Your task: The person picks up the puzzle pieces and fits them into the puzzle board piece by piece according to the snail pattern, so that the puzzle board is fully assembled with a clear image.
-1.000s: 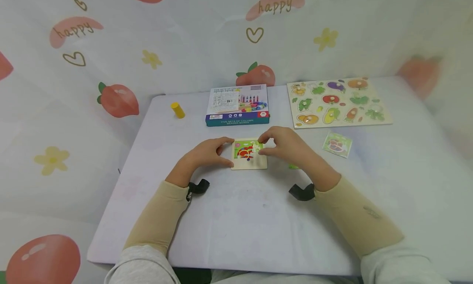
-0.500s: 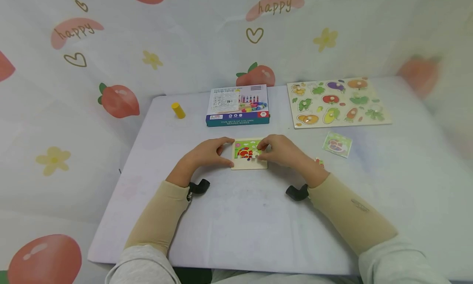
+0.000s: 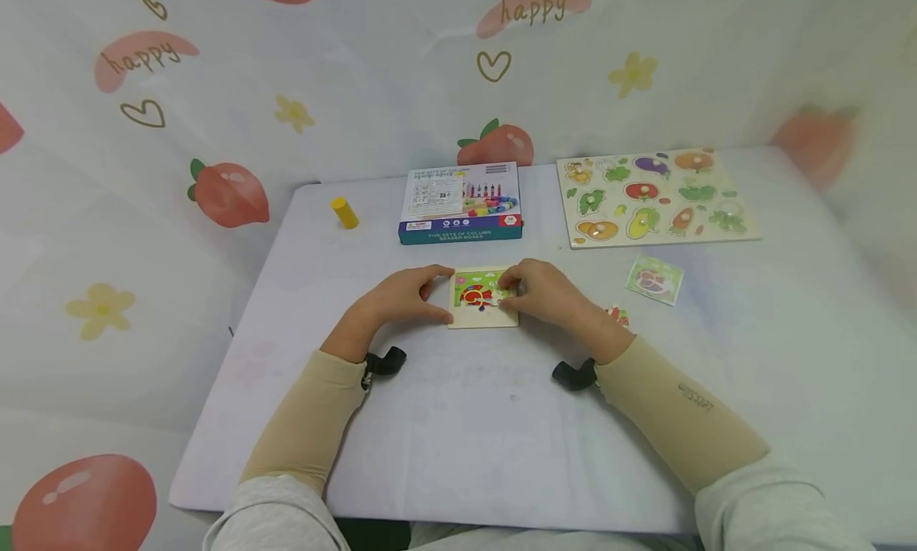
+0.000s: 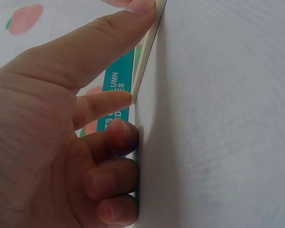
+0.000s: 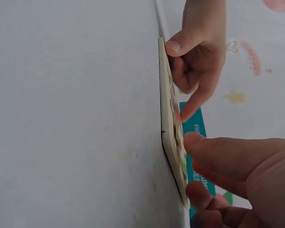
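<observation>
Puzzle board (image 3: 483,318) on counter (image 3: 444,439); box (image 3: 461,203) at its 12 o'clock, veggie board (image 3: 659,189) at 2, green card (image 3: 654,280) at 3. Left hand (image 3: 401,296) clamps puzzle's 9 o'clock edge. Right hand (image 3: 548,292) at puzzle's 3 o'clock side; can't tell if pinching anything.

- The right hand (image 3: 543,288) sits nearer the person than a second ago, its fingertips lower over the wooden puzzle board (image 3: 481,320).
- The tan sleeve (image 3: 680,412) on that arm lies further inward.
- A red-patterned piece (image 3: 619,316) now shows beside the wrist; the green sliver opposite is hidden.
</observation>
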Demonstrator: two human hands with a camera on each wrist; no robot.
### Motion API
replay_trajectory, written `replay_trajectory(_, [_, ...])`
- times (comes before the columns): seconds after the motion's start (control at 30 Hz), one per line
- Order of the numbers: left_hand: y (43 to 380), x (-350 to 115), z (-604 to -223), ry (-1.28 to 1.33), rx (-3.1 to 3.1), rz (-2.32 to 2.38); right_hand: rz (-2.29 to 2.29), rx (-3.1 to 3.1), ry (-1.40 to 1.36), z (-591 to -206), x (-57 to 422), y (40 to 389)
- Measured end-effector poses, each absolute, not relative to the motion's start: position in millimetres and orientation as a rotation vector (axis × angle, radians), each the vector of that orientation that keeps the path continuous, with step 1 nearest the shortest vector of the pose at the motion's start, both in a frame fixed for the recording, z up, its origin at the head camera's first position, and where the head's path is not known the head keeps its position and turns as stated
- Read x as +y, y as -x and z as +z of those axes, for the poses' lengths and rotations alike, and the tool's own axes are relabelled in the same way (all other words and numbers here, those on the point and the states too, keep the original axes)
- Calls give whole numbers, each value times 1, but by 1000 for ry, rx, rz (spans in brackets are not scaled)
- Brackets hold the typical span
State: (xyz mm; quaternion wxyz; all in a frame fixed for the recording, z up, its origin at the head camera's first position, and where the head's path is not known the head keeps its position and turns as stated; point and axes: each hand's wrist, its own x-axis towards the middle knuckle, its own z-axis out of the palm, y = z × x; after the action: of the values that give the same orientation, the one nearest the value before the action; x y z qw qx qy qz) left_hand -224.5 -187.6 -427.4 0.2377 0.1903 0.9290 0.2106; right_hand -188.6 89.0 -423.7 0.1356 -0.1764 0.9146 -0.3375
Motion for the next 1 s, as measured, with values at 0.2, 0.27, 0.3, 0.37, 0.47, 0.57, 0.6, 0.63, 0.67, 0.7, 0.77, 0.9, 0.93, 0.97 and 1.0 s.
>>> replay_trajectory(0.2, [224, -188, -426, -519, 2539, 581, -940, 2688, 553, -428, 89, 188])
replay_trajectory(0.27, [224, -188, -425, -523, 2540, 582, -920, 2711, 544, -429, 89, 189])
replay_trajectory(0.3, [224, -187, -425, -525, 2541, 582, -911, 2719, 541, -430, 89, 189])
replay_trajectory(0.37, [225, -187, -426, -525, 2542, 583, -892, 2738, 552, -431, 89, 190])
replay_trajectory(0.47, [225, -188, -427, -519, 2545, 582, -873, 2744, 598, -431, 89, 189])
replay_trajectory(0.57, [225, -188, -428, -508, 2547, 583, -858, 2739, 644, -431, 90, 188])
replay_trajectory(0.6, [225, -188, -428, -506, 2546, 583, -855, 2737, 648, -431, 90, 188])
replay_trajectory(0.63, [224, -188, -428, -506, 2545, 582, -851, 2736, 650, -431, 90, 188])
replay_trajectory(0.67, [224, -187, -428, -506, 2544, 583, -846, 2735, 653, -430, 90, 188])
replay_trajectory(0.7, [224, -187, -428, -507, 2543, 583, -840, 2736, 663, -430, 91, 188])
replay_trajectory(0.77, [224, -187, -428, -508, 2541, 580, -830, 2739, 671, -430, 91, 188])
replay_trajectory(0.9, [224, -187, -426, -505, 2540, 578, -824, 2747, 702, -431, 92, 189])
replay_trajectory(0.93, [224, -187, -426, -503, 2541, 578, -827, 2749, 704, -432, 92, 190])
replay_trajectory(0.97, [224, -187, -426, -504, 2541, 579, -831, 2750, 709, -432, 93, 190])
replay_trajectory(1.0, [224, -187, -426, -506, 2542, 581, -833, 2751, 714, -433, 93, 190])
